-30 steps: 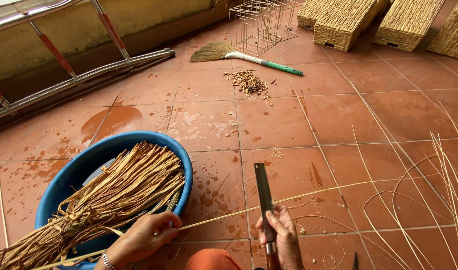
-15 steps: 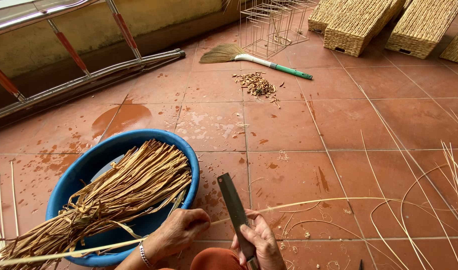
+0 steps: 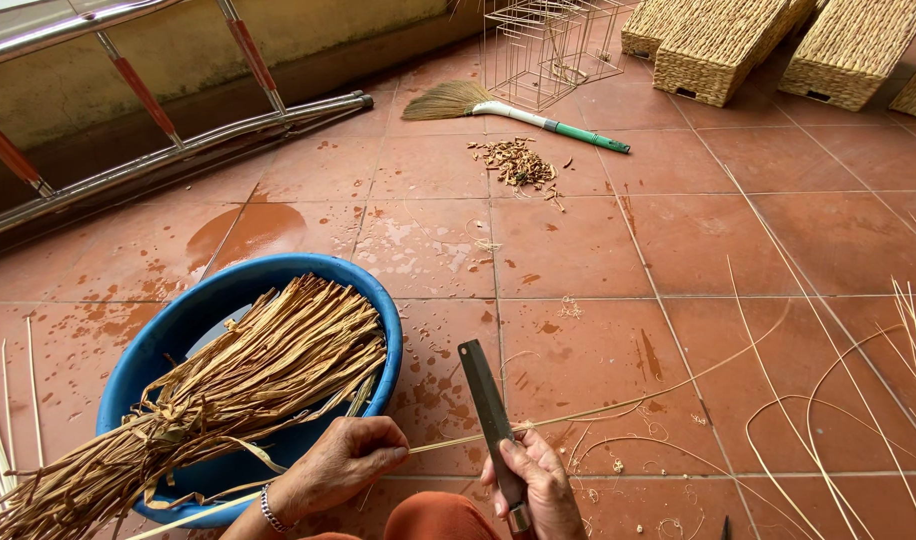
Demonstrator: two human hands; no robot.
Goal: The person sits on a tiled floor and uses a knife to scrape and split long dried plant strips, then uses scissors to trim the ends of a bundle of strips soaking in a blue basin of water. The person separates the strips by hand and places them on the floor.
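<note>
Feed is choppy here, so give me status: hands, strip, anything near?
Left hand pinches thin cane strip. Right hand grips flat blade against it. Blue basin of fibre bundle beside left hand.

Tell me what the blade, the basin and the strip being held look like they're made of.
Blade: likely metal, dull grey, flat and straight-edged, held in the right hand. Basin: probably plastic, smooth, uniformly bright blue with a rounded rim. Strip: seemingly rattan or a similar plant fibre, pale tan, thin and flexing, pinched by the left hand.
</note>
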